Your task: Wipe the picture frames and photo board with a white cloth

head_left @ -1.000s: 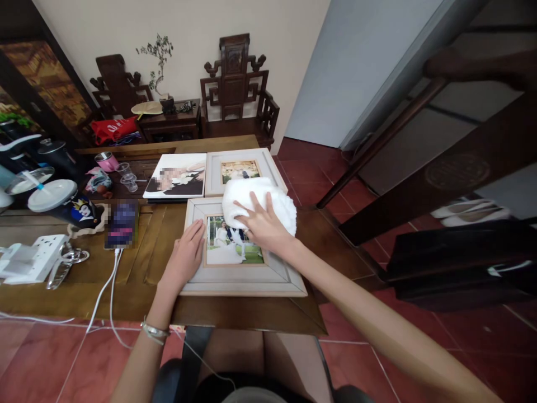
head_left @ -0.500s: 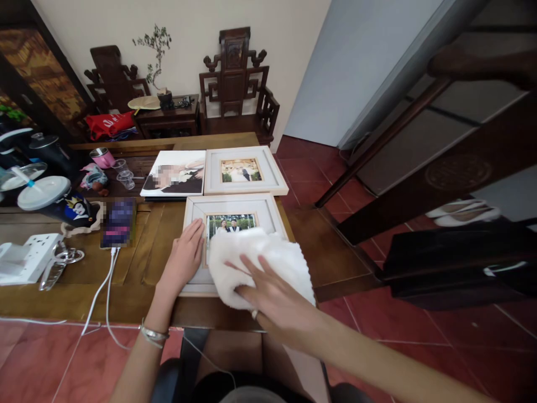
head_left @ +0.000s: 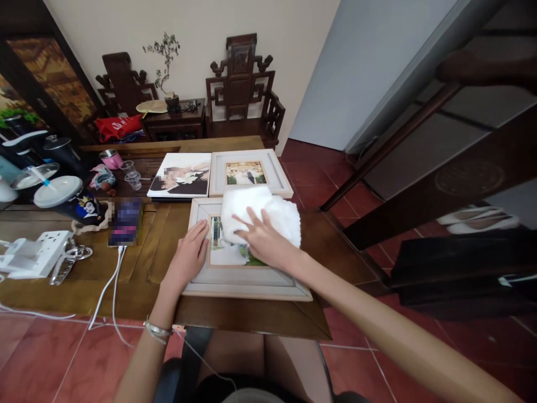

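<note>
A pale wooden picture frame (head_left: 247,284) with a photo inside lies flat near the table's front edge. My left hand (head_left: 191,251) rests flat on its left side, fingers stretched out. Over the frame's upper right part, my right hand (head_left: 265,239) holds a fluffy white cloth (head_left: 283,215) pressed down, its fingers spread on top. The cloth hides much of the photo and the frame's top right; the photo's left and lower parts show. Behind lie a second framed photo (head_left: 218,173) and, left of it, a photo panel (head_left: 195,187).
On the wooden table (head_left: 163,291) to the left lie a phone (head_left: 126,221) with white cables, a power strip (head_left: 46,254) and a clear hair clip (head_left: 69,260). A lidded cup (head_left: 62,196) stands behind them. A dark wooden chair (head_left: 419,173) is at the right.
My right hand and the cloth have moved up and away across the frame, baring its lower right corner. My left hand stays on the frame's left side.
</note>
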Motion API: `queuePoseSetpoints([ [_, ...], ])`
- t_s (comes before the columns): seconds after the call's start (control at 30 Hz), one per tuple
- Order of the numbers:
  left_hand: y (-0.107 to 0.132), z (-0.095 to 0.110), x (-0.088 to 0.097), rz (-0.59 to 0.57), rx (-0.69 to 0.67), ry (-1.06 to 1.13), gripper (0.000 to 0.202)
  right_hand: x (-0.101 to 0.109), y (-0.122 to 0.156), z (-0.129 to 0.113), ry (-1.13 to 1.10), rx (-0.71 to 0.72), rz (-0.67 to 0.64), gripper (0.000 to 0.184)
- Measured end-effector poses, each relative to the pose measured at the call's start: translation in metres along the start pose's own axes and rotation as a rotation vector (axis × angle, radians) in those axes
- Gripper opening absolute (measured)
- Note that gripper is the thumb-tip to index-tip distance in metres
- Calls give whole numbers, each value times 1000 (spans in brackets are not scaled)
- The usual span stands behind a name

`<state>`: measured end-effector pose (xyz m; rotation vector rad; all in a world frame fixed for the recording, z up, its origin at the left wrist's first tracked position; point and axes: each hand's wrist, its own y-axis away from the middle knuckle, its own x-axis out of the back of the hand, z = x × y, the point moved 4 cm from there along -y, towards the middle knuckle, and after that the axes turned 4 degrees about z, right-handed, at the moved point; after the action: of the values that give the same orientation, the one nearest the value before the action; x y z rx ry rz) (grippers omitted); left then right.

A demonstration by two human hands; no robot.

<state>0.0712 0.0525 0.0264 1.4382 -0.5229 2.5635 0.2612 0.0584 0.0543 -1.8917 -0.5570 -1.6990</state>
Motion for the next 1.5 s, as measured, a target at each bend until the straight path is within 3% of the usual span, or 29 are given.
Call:
queuePoseSetpoints([
  [0.2,1,1,0,20,-8,-5,43,32,63,-59,-209,100,-241,52],
  [0.33,1,1,-1,15,-14,-20,43,31,75,-71,-329,104,-230,52],
  [0.43,1,0,-1,-4,-4,-24,44,14,58,-56,-283,61,-124,55],
  [0.6,1,0,0,-17,3,-7,44,-3,1,1,-60,-68,84,56],
  [0.73,0,-2,0,7,-19,23,44,-7,-29,22,3,-51,84,52],
  [0.87,1,-6,-2,50,-48,48,43,-4,-12,-4,-40,53,-37,56],
  [1.07,2,-4,-2,51,-51,38,44,35,56,-65,-296,211,-275,50],
  [1.17,2,-3,-2,33,-32,35,44,41,69,-77,-371,232,-283,50],
  [1.3,2,-2,-1,7,-3,47,44,19,53,-63,-322,126,-171,56],
  [1.5,3,-3,3,53,23,196,53,-5,-17,-15,-92,-54,27,56],
])
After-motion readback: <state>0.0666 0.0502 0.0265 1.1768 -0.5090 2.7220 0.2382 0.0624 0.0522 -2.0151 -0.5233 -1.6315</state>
